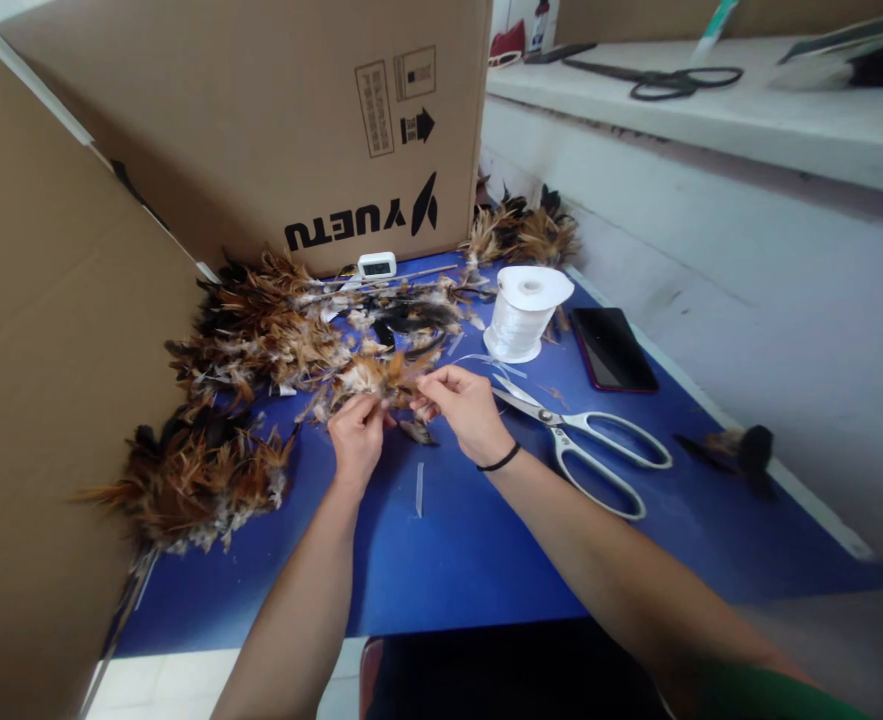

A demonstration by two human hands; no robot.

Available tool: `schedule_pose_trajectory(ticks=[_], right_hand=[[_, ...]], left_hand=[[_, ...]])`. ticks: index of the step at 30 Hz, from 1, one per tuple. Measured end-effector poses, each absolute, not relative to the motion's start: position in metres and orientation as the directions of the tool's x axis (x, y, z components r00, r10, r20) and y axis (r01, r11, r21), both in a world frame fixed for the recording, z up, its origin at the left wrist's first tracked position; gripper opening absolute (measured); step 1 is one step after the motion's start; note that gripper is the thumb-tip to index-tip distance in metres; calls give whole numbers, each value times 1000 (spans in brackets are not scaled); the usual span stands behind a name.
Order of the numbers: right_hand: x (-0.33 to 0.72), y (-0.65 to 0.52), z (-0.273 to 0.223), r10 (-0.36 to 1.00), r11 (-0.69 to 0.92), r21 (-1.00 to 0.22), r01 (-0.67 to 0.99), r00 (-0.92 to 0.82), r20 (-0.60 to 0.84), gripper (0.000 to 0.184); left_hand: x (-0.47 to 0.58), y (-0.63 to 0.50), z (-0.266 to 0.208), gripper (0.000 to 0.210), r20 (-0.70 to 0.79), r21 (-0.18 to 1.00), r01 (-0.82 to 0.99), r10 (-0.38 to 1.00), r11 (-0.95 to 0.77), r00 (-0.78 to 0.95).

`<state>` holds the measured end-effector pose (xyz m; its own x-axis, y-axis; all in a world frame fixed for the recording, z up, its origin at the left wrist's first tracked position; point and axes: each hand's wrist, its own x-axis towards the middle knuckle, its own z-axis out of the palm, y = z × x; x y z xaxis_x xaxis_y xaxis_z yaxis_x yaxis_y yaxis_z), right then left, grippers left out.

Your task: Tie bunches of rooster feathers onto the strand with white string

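Observation:
My left hand (358, 430) is closed in a pinch at the lower edge of some brown and white feathers (370, 375). Close beside it, my right hand (460, 402) pinches the orange-brown end of a feather, its fingers partly hidden. Loose feathers lie on the blue tabletop (456, 560) just beyond both hands. To the right of my right hand rest large white-handled scissors (561, 425), blades pointing left. Behind them stands a spool of white ribbon (522, 320), with a loose strand trailing toward my right hand. A short clear strip (419, 490) lies nearer to me.
Heaped brown feathers (253, 325) line the left side, against a cardboard box (261, 110). A small white digital display (377, 265) stands at the back. A dark phone (613, 348) lies right of the spool. Black scissors (658, 80) sit on a white ledge (711, 120).

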<state>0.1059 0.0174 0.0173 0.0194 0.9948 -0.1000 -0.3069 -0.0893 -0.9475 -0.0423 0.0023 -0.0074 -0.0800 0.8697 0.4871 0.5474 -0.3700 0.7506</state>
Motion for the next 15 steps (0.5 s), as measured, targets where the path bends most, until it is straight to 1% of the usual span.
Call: schedule_pose_trajectory(ticks=[5,8,10,12,13,15], right_hand=[[114,22,19,997,-7,-954,-300,72,-30,29],[118,27,12,996,25,-981,-190,86,9,28],[120,30,6,995,77,-997,-25,68,76,23],[121,32,0,985,169,-966,197,4,173,15],[120,33,-3,974,224,-924,310,-47,221,12],[117,34,-5,945,327,-799,504,-174,276,12]], left_hand=[[-47,7,-15,22,394,861,415,902,-295,-178],[-52,12,-22,20,310,928,293,913,-230,-265],[-54,15,-24,22,272,955,204,908,-215,-318],[-56,16,-23,23,251,967,123,901,-221,-353],[-56,17,-22,23,245,970,94,900,-226,-362],[-55,17,-19,23,226,973,51,898,-223,-377]])
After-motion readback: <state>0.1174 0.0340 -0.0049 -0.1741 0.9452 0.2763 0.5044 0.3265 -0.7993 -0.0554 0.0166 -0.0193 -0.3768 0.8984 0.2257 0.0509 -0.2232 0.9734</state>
